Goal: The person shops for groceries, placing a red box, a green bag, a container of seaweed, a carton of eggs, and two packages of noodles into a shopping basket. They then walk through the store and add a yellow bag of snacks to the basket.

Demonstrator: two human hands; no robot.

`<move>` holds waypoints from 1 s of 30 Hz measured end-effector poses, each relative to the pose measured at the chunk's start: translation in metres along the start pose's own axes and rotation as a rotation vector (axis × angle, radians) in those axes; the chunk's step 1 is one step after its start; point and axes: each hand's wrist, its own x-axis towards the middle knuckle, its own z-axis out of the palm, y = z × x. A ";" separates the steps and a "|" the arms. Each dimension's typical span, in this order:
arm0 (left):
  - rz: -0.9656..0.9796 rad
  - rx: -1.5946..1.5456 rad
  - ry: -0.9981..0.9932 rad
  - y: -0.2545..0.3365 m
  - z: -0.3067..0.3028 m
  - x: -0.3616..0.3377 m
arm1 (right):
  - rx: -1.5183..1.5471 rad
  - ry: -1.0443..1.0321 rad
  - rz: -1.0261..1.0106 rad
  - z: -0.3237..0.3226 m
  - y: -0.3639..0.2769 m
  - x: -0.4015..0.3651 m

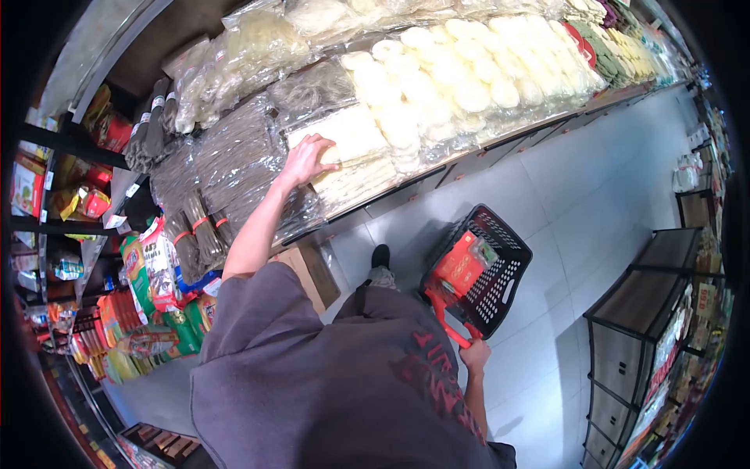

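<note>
My left hand [306, 162] reaches to the front of the display, its fingers and thumb curled on the edge of a pack of pale dried noodles [350, 134] in clear wrap. Beside it lie brown noodle packs [234, 144] on the left and rows of cream-coloured round noodle nests [469, 70] on the right. Low at my side, my right hand [475, 356] is closed round the red handle [449, 322] of a black shopping basket [504, 273]. A red package [462, 264] with a clear part sits inside the basket.
Colourful packets [156, 266] fill the shelves on the left. A cardboard box [308, 273] stands under the display. Dark-framed cabinets [625, 352] line the aisle's right side. Grey tiled floor [547, 211] runs between, with my shoe [380, 255] near the display.
</note>
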 end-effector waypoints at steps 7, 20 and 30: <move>0.036 0.015 -0.004 -0.004 -0.003 0.003 | -0.002 -0.015 0.014 -0.003 -0.003 -0.001; 0.074 0.125 0.048 0.008 -0.037 0.012 | 0.027 -0.105 0.081 0.004 0.002 0.003; 0.182 0.237 0.053 0.092 -0.132 -0.011 | 0.238 -0.263 -0.012 -0.015 0.000 0.015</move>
